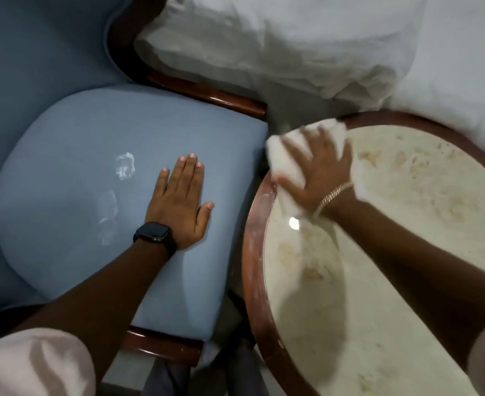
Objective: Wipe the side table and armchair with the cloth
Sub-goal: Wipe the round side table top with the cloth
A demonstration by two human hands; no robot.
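A round side table [254, 252] with a cream marble top and a reddish wooden rim stands at the right. My right hand [318, 172] presses a white cloth [281, 155] onto the table's far-left rim; the cloth bunches under the fingers. The armchair [72, 155] with a light-blue seat cushion and dark glossy wood frame fills the left. My left hand [181, 195] lies flat on the seat, fingers straight, holding nothing, with a black watch on the wrist. White smudges [125, 165] mark the cushion just left of that hand.
A bed with rumpled white bedding [307, 44] runs along the top and right, close behind the table and the chair's arm [207, 94]. A narrow gap of floor [235, 332] separates chair and table. The chair's blue backrest [35, 38] rises at the upper left.
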